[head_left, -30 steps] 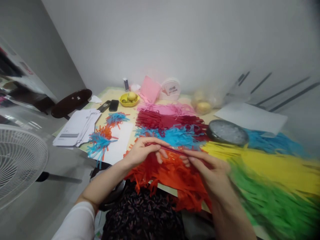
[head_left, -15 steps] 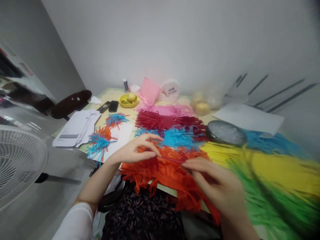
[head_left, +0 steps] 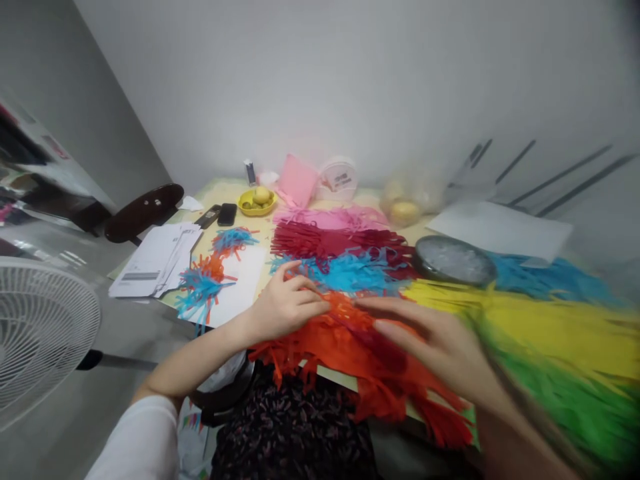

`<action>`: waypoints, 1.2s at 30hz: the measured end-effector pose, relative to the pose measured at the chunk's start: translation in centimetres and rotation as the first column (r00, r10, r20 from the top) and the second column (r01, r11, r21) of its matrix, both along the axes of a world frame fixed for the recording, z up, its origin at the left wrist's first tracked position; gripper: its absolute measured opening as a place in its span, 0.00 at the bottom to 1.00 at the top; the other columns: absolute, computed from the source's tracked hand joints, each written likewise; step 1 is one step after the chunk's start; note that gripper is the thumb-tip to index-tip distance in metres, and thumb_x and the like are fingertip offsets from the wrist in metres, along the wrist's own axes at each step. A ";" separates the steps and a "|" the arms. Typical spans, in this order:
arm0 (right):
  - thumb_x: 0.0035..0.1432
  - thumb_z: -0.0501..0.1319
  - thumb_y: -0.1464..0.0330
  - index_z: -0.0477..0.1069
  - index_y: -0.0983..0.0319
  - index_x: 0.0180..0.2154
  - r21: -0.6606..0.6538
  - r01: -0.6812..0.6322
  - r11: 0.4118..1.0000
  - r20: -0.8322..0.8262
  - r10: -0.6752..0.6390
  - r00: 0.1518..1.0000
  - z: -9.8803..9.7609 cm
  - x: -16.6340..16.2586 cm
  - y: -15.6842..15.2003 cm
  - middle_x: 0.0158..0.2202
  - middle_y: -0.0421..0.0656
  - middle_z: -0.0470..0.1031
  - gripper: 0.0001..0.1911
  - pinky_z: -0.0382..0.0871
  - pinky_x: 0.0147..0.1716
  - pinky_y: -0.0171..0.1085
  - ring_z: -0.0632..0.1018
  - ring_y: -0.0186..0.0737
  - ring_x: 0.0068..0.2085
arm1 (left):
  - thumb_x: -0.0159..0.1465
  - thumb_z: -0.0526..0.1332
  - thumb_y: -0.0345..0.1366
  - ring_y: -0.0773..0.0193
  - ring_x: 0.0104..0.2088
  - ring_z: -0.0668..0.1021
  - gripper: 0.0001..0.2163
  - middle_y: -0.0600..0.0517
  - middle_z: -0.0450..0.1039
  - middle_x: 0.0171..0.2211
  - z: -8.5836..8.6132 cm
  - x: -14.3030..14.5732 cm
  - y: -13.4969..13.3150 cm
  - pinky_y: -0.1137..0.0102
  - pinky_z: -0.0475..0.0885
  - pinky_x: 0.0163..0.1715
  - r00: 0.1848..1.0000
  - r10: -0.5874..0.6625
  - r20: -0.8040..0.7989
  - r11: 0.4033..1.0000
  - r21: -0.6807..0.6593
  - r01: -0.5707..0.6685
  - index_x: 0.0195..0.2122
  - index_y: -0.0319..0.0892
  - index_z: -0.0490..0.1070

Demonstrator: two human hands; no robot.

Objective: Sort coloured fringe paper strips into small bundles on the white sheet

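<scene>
My left hand (head_left: 286, 305) is curled over the near edge of an orange paper fringe (head_left: 345, 343), its fingertips pinched on the end of a thin dark red paper strip (head_left: 387, 350). My right hand (head_left: 430, 340) reaches in from the right, blurred. Its fingers lie stretched out over the orange fringe, and the dark red strip lies just under the thumb. Blue fringe (head_left: 353, 270) and dark red fringe (head_left: 330, 240) lie right behind both hands. Yellow fringe (head_left: 550, 327) and green fringe (head_left: 570, 407) spread to the right.
On the table's left lie white papers (head_left: 155, 257), blue-and-orange tassels (head_left: 205, 280) on a white sheet, and two phones (head_left: 220, 215). Further back are a yellow bowl of fruit (head_left: 257, 199), pink paper (head_left: 300, 180), a white tub (head_left: 340, 177) and a round grey lid (head_left: 453, 260). A fan (head_left: 40, 333) and a dark chair (head_left: 143, 207) stand at the left.
The dark red strip, stretched taut between both hands a second ago, has come down onto the orange fringe. My right hand has spread out flat and my left hand has curled lower.
</scene>
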State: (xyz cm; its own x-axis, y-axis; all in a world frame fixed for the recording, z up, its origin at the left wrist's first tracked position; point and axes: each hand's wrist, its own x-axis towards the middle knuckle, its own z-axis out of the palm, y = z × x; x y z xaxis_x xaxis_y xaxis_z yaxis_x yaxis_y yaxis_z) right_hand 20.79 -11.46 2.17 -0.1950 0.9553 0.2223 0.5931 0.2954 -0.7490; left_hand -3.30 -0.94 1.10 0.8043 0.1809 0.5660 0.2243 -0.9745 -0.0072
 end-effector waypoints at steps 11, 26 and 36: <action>0.54 0.67 0.53 0.77 0.62 0.34 -0.262 -0.015 0.965 -0.567 -0.142 0.811 -3.2 -5.3 0.5 0.25 0.42 0.78 0.18 0.72 0.30 0.35 0.78 0.38 0.28 | 0.68 0.59 0.31 0.63 0.49 0.81 0.07 0.54 0.83 0.38 -1.8 0.7 -0.7 0.51 0.50 0.68 0.963 -0.022 0.269 0.993 -0.109 0.053 0.42 0.46 0.76; 0.63 0.60 0.64 0.74 0.58 0.40 0.083 0.237 0.968 -0.520 -0.161 0.839 -3.3 -6.2 2.2 0.35 0.42 0.81 0.07 0.75 0.41 0.36 0.81 0.38 0.36 | 0.68 0.58 0.38 0.57 0.53 0.77 0.12 0.43 0.79 0.48 -2.7 4.3 -2.8 0.61 0.72 0.54 0.829 0.307 0.468 0.507 -0.817 0.274 0.45 0.42 0.80; 0.68 0.54 0.68 0.75 0.66 0.46 0.052 0.660 0.750 0.327 -0.637 0.698 -4.7 13.6 12.9 0.48 0.54 0.77 0.13 0.70 0.51 0.49 0.77 0.48 0.49 | 0.64 0.62 0.45 0.65 0.36 0.77 0.12 0.53 0.76 0.31 -1.6 2.8 1.4 0.71 0.71 0.45 0.432 0.724 0.539 0.463 -0.843 0.275 0.38 0.41 0.77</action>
